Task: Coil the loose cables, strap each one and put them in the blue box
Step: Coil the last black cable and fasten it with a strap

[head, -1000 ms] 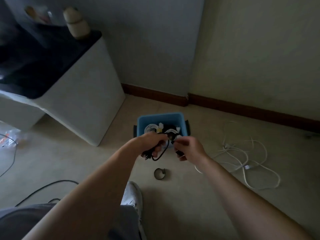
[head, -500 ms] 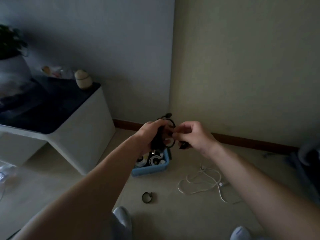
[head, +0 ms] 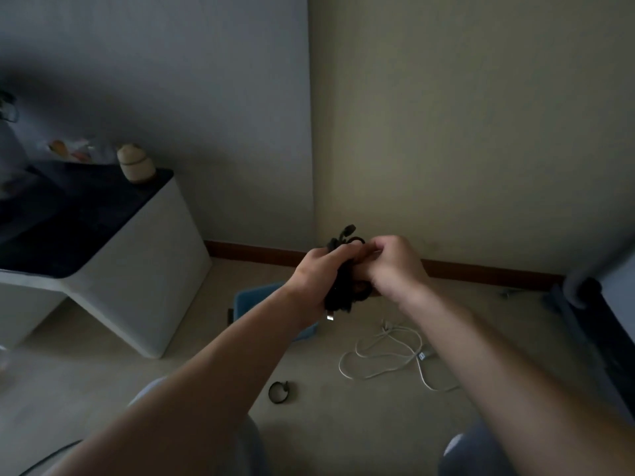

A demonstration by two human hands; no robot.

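A white cabinet [head: 144,269] with a dark top and a small jar [head: 135,163] at its corner stands on the floor to the left of the blue box [head: 252,298]. The box sits near the wall, half hidden behind the person's left forearm, so its contents cannot be seen. Nearer the camera than the box, a black strap [head: 279,392] lies curled in a loop on the floor, untouched, likely left within reach for a later cable. Up and just to the right of the box, the left hand [head: 318,274] is wrapped tight around a bunched black cable [head: 343,297]. Its fingers curl round the middle of the coil, apparently so the loops cannot spring apart. One plug [head: 330,317] hangs below the fist and another end pokes out above it. The right hand [head: 395,266] meets the bundle from the other side, fingers bent and pinching at its upper part. That hold would suit cinching or tucking a tie, though the dim light hides whether a strap sits between those fingertips. Raised off the floor between both hands, the bundle looks to be mid-binding rather than ready to go in. To the right of the box a white cable [head: 388,352] sprawls loose on the floor, not yet coiled.
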